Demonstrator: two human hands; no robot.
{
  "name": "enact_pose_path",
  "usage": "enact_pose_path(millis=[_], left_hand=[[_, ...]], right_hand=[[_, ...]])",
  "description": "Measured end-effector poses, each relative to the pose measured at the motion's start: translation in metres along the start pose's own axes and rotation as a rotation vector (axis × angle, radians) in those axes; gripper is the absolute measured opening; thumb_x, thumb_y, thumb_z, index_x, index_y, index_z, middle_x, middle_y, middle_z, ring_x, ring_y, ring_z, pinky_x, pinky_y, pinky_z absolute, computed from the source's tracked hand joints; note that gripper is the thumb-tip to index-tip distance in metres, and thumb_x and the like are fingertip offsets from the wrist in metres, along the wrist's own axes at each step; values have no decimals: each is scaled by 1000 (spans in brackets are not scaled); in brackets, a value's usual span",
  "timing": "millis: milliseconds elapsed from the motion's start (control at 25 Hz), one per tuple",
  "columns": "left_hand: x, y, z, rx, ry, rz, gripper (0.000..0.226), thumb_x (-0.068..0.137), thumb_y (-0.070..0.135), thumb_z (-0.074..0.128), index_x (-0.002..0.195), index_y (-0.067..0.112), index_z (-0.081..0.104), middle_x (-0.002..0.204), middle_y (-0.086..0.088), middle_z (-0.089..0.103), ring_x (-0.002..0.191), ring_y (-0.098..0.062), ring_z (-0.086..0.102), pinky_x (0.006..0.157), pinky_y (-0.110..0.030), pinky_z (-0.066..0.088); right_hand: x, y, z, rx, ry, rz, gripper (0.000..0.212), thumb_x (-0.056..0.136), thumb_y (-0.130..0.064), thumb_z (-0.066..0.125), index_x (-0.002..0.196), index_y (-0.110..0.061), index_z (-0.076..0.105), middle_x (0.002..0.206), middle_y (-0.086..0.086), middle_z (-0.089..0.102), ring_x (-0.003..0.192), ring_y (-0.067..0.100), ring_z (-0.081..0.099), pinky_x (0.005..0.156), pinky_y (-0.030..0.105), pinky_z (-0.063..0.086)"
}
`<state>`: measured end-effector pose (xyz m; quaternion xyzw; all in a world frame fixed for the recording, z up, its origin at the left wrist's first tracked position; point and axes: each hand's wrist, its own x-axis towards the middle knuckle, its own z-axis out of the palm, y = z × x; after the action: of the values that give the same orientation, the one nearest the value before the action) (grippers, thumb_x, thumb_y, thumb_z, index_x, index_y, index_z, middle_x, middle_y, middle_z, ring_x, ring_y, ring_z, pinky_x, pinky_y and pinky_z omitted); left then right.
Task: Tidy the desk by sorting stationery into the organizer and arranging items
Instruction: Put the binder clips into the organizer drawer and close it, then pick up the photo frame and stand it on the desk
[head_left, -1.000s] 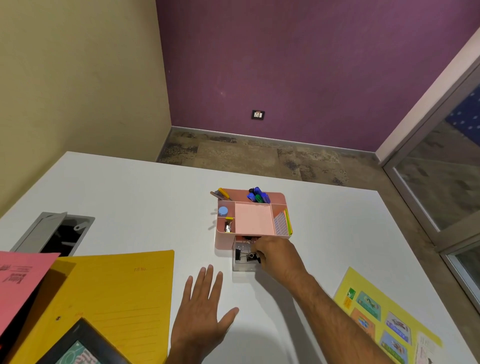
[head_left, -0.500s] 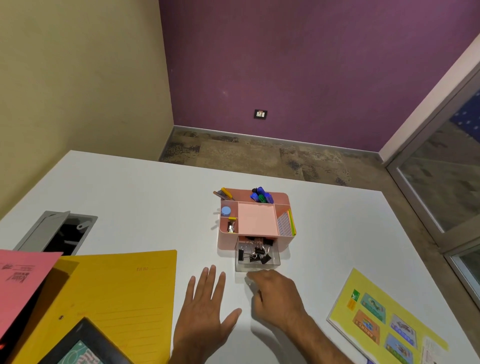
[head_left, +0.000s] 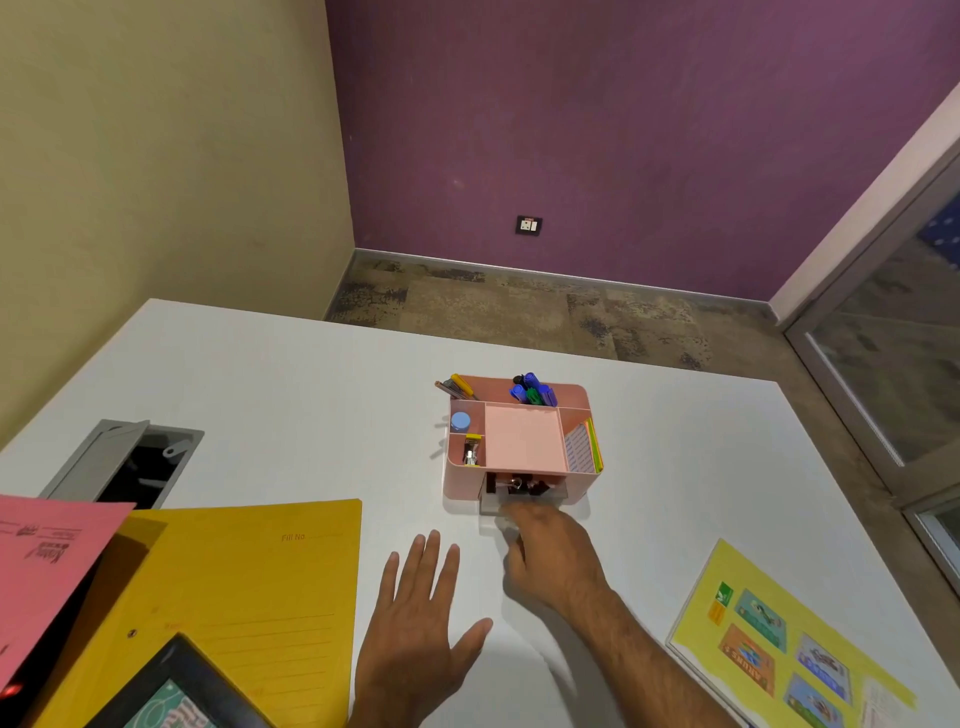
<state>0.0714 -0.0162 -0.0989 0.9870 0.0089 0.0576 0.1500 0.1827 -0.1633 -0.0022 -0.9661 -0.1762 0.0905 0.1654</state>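
Here, right hand (head_left: 550, 553) at the clear drawer (head_left: 491, 506) of the pink organizer (head_left: 519, 441), finger state unclear; left hand (head_left: 421, 618) flat, fingers spread.

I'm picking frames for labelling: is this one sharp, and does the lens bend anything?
Head view: the right hand and clear plastic drawer of the pink desk organizer are motion-smeared; the flat left hand is sharper. Wide-angle lens bows the white desk's edges; soft shadows, no glare.
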Motion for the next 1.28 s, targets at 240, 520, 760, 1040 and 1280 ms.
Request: enact_pose_path(millis=[240,520,760,1040,1280], left_hand=[[0,1,-1,-10,-7,-15,85,84,78,42,146,21,44,158,-4,31,147,-27,26,115,-55,25],[1,2,-5,-169,-11,-72,78,86,73,45,146,23,44,156,1,37,146,-22,31,115,-52,30],[69,27,-51,-1067,230,-716,63,79,66,55,136,48,36,148,11,39,136,-14,40,106,-45,45],[132,41,-55,-1170,111,-719,51,95,62,34,140,42,43,131,9,60,122,-18,55,89,-26,47],[145,48,-63,-1159,225,-819,41,97,60,35,119,36,60,99,11,67,100,-18,64,83,-33,54]], right_hand=[[20,8,2,34,9,7,52,86,-23,63,133,-36,47,130,-13,60,106,16,62,93,25,51],[5,24,1,455,399,224,22,79,-14,68,97,-26,72,98,-9,74,87,15,67,81,26,55],[24,43,-1,1395,635,703,23,92,-22,65,113,-15,59,111,6,67,100,21,64,96,41,52],[35,37,1,1480,423,579,34,104,-36,37,135,-30,50,124,-3,64,116,14,59,94,32,47],[40,41,9,1419,427,593,33,102,-45,37,131,-38,52,126,-4,63,121,16,56,106,43,44]])
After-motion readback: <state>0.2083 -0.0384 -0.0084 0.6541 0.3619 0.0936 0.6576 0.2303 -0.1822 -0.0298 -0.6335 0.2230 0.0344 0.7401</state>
